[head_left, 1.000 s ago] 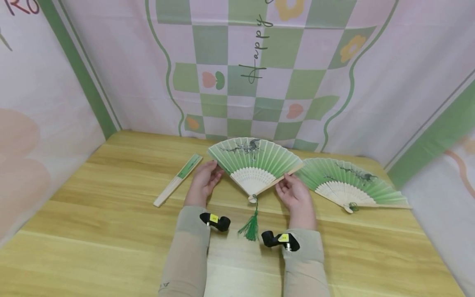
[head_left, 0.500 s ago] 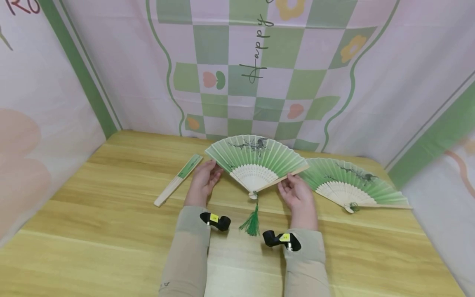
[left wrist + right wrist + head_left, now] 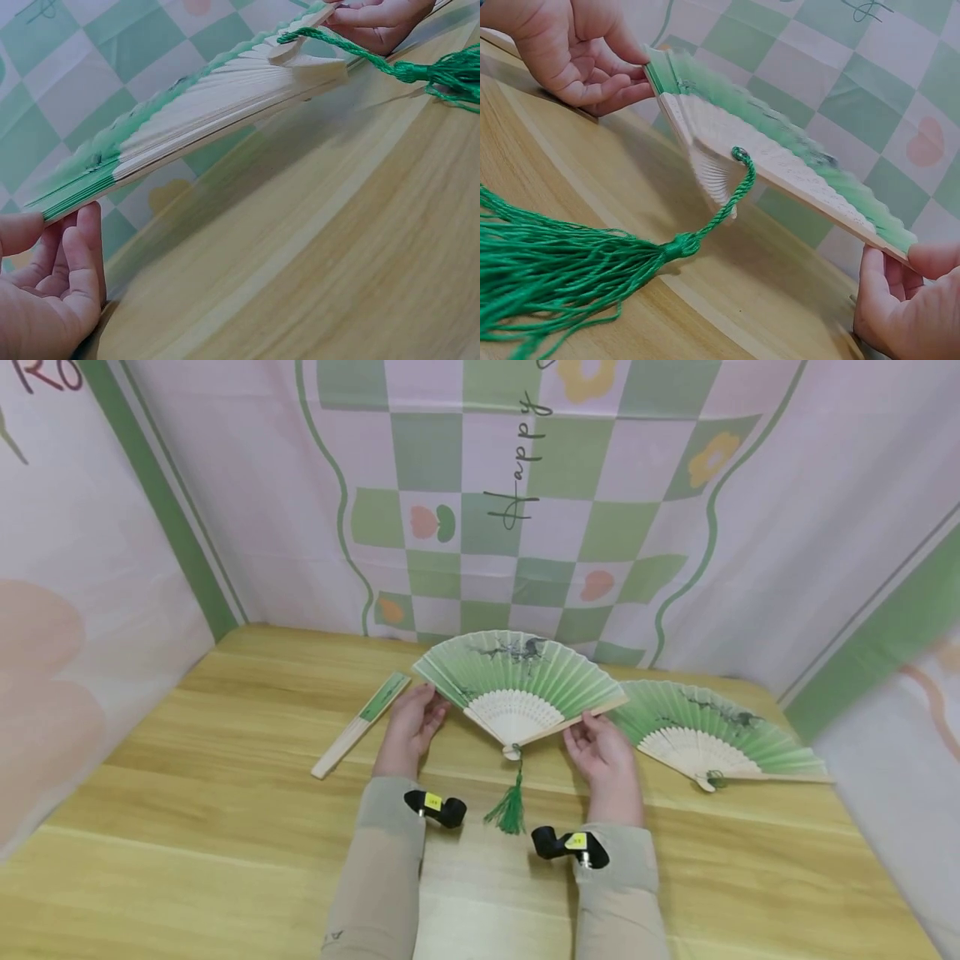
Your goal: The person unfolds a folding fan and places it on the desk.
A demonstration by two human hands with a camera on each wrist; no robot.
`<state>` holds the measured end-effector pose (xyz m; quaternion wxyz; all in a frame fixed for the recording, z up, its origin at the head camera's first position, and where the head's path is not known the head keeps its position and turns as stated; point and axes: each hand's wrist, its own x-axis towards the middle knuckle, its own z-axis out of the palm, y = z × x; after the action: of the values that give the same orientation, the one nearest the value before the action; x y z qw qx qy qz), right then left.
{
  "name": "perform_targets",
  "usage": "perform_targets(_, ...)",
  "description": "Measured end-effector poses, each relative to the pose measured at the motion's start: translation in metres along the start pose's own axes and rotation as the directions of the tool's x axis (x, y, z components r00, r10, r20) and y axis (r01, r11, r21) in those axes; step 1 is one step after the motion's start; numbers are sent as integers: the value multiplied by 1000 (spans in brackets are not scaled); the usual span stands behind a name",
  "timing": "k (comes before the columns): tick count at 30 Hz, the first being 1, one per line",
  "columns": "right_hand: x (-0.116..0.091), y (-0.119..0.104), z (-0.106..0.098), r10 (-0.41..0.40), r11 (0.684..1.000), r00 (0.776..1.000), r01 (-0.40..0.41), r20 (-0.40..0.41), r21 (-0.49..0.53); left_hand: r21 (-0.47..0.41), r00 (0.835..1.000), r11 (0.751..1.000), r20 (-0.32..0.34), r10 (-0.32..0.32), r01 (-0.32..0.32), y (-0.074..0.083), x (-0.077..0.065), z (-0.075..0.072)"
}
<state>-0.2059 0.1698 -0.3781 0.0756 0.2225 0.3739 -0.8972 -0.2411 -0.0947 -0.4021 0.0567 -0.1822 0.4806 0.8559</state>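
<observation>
A green folding fan [image 3: 517, 681], spread wide with a dark branch print and pale pierced ribs, is held up over the table between both hands. My left hand [image 3: 412, 722] pinches its left edge, thumb on top and fingers beneath, as the left wrist view shows. At the opposite end, my right hand [image 3: 602, 752] pinches the wooden outer rib [image 3: 832, 214] between thumb and fingers. From the pivot hangs a green tassel [image 3: 508, 806] on a twisted cord. In the left wrist view the folds on the left side are still bunched together.
To the right on the wooden table [image 3: 225, 827] lies a second spread green fan [image 3: 697, 735], partly overlapped by the held one in the head view. A folded fan [image 3: 360, 724] lies left of the left hand. A checkered cloth [image 3: 491, 527] hangs behind.
The held fan has risen slightly and spread a little wider. My right hand has shifted slightly right with its outer rib, while the left hand has barely moved.
</observation>
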Motion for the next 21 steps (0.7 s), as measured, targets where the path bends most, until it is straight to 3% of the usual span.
perform_targets(13, -3, -1, 2, -37, 995, 997, 43, -64, 86, -33, 1000, 999, -2, 10, -10, -1, 2, -1)
perform_targets(21, -3, -2, 0, -38, 983, 991, 61, -128, 175, -2, 999, 1000, 32, 26, -26, -2, 3, -1)
